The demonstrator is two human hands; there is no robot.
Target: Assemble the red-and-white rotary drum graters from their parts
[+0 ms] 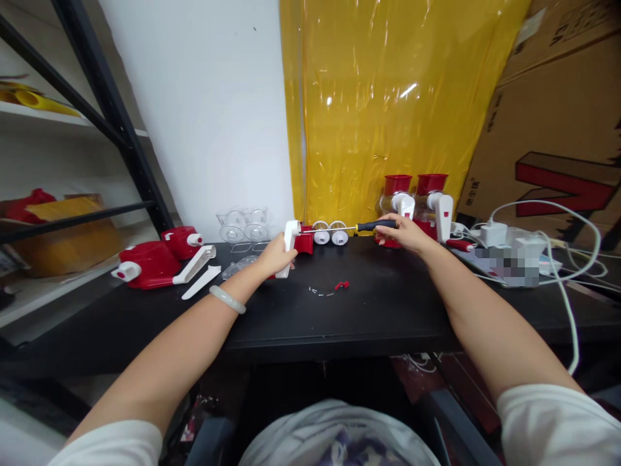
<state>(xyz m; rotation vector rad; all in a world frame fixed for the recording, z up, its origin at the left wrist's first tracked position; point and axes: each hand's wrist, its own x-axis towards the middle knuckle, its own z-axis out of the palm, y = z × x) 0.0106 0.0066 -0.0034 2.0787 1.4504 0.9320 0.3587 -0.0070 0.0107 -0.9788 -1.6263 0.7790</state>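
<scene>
My left hand (277,257) is closed around a white plastic crank handle (290,237), held upright above the black table. In my right hand (405,234) is a screwdriver (374,226) with a black and yellow handle, held level. Its shaft points left and its tip meets the top of the white handle; the exact contact is too small to make out. Small screws (320,294) and a small red plastic piece (342,285) lie on the table below. Behind the shaft stand a red part (304,243) and two round white parts (338,237).
Red bases (145,264) and a white cover strip (201,283) lie at left, near clear plastic parts (244,228). Two assembled red-and-white machines (442,213) stand at the right back. White cables (572,323) and chargers (493,234) crowd the right side beside a cardboard box (548,123).
</scene>
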